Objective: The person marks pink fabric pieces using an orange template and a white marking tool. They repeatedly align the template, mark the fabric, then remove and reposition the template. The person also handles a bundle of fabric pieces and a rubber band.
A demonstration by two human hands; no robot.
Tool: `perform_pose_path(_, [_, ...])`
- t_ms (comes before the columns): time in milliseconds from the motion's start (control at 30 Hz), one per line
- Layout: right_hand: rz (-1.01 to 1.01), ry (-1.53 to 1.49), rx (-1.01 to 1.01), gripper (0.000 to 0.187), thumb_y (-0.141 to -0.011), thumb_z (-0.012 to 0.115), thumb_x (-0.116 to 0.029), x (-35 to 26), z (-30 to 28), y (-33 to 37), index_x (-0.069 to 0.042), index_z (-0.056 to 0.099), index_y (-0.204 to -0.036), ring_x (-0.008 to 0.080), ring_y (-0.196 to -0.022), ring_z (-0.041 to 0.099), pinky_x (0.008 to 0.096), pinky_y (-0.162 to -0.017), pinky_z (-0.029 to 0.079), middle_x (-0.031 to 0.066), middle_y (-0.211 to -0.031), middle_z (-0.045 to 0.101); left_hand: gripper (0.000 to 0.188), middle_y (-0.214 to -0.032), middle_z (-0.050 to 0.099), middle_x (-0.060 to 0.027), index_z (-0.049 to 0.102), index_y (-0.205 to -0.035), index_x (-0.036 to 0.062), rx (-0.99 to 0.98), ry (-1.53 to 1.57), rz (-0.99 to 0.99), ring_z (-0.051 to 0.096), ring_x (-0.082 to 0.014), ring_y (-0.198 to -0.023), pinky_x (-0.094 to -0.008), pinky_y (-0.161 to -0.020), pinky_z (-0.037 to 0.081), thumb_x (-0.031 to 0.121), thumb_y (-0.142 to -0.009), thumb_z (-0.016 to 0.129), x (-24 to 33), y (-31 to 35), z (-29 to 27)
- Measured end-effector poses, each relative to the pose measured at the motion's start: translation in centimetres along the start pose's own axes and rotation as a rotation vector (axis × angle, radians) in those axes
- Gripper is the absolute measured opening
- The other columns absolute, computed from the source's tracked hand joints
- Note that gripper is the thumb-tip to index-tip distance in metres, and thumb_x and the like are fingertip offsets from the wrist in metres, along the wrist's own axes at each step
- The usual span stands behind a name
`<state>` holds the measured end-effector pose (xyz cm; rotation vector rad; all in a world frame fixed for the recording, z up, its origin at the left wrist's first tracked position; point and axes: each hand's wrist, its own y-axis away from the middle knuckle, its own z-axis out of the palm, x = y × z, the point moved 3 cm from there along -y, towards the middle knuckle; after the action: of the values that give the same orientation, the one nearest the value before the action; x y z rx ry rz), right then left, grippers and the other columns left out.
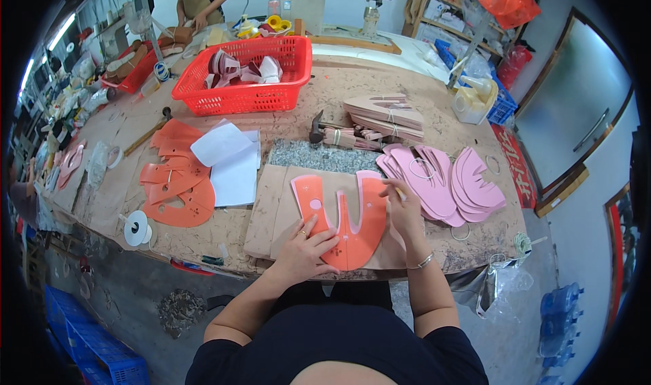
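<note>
— Pressing flat on the orange U-shaped template (342, 225), the left hand (305, 246) lies open with fingers spread over the template's left leg. Template and the pink piece (371, 205) under it sit on the brown cutting board (268, 215), at the table's near edge.

— And the right hand (401, 208)?

— It is closed around a thin pen-like tool (400, 194), tip at the template's right outer edge.

— How should one trace well?

— My judgement: keep the flat palm heavy so the template cannot slide, hold the tip tight against the edge, and move steadily.

— What lies around the template?

— Right of it, fanned pink cut pieces (447, 181). Behind it, a grey stone slab (319, 158) and a hammer (317, 128). Left of it, white paper sheets (230, 161) and stacked orange templates (173, 185). Farther behind, a red basket (247, 93).
</note>
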<state>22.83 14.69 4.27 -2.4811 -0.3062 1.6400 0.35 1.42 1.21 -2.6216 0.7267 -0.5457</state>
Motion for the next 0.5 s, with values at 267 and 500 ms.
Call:
perform_pose_path(267, [-0.351, -0.133, 0.159, 0.017, -0.086, 0.072, -0.008, -0.2, -2.2, 4.6, -0.003, 0.061, -0.098, 0.0186, -0.09, 0.068, 0.0311, -0.083, 0.053, 0.0108, -0.096, 0.071, 0.027, -0.093, 0.07, -0.009, 0.066, -0.114, 0.0017, 0.508, 0.701, -0.682, 0.069, -0.0217, -0.098, -0.0344, -0.08, 0.058, 0.022, -0.1, 0.058, -5.2, 1.6, -3.7])
perform_pose_path(500, [-0.687, 0.329, -0.428, 0.029, -0.077, 0.081, -0.027, -2.5, 2.5, 9.3, -0.009, 0.063, -0.092, 0.0312, -0.104, 0.067, 0.0452, -0.099, 0.05, 0.0093, -0.1, 0.07, 0.023, -0.101, 0.065, -0.0075, 0.055, -0.115, -0.0009, 1.041, 1.075, -0.533, 0.068, -0.0172, -0.092, -0.0403, -0.085, 0.062, 0.018, -0.106, 0.045, -7.2, 0.9, -6.1])
